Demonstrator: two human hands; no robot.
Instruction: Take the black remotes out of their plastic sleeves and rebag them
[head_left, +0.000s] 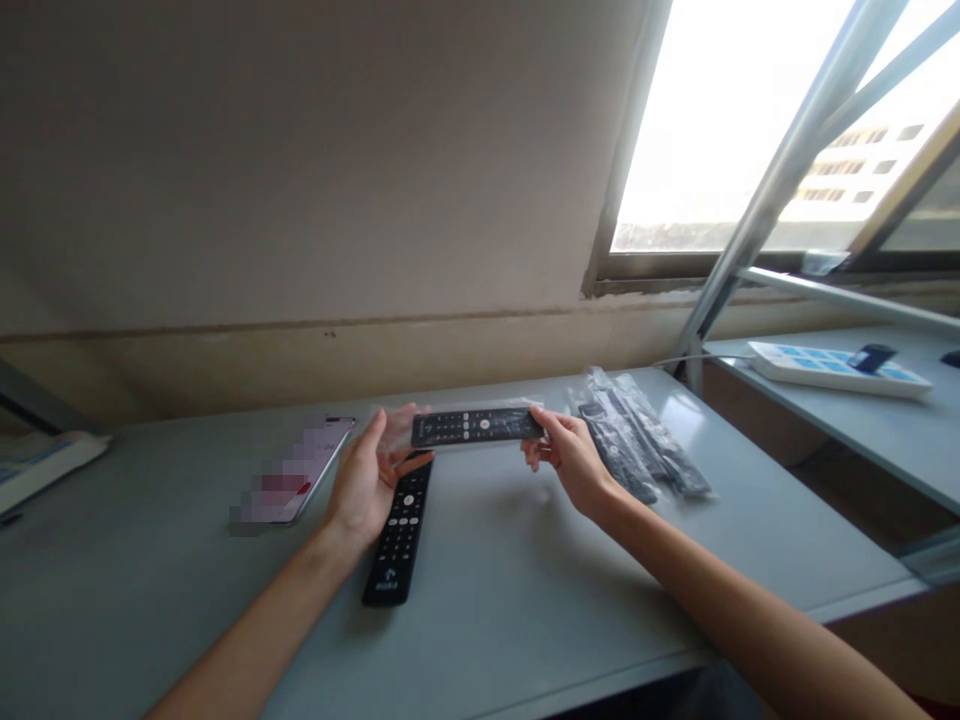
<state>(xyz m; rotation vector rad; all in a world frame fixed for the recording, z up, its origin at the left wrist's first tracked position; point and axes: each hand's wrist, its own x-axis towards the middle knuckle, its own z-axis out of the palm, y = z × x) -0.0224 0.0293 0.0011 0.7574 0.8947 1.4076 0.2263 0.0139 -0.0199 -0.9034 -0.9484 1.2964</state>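
A black remote control [487, 426] in a clear plastic sleeve is held level above the table between both hands. My left hand [365, 477] grips the loose end of the clear sleeve [397, 428] at the left. My right hand [568, 450] pinches the remote's right end between thumb and fingers. Below my left hand a second black remote control [397, 545], without a sleeve, lies on the table with its buttons up. Its far end is partly covered by my left fingers. To the right of my right hand lie several plastic-wrapped black remotes [645, 440], side by side.
A phone [304, 475] with its screen lit lies on the grey table [495, 580] at the left. On the neighbouring table stands a white power strip [832, 370] with blue sections. A metal frame post [757, 220] rises at the right by the window. A wall borders the table's back.
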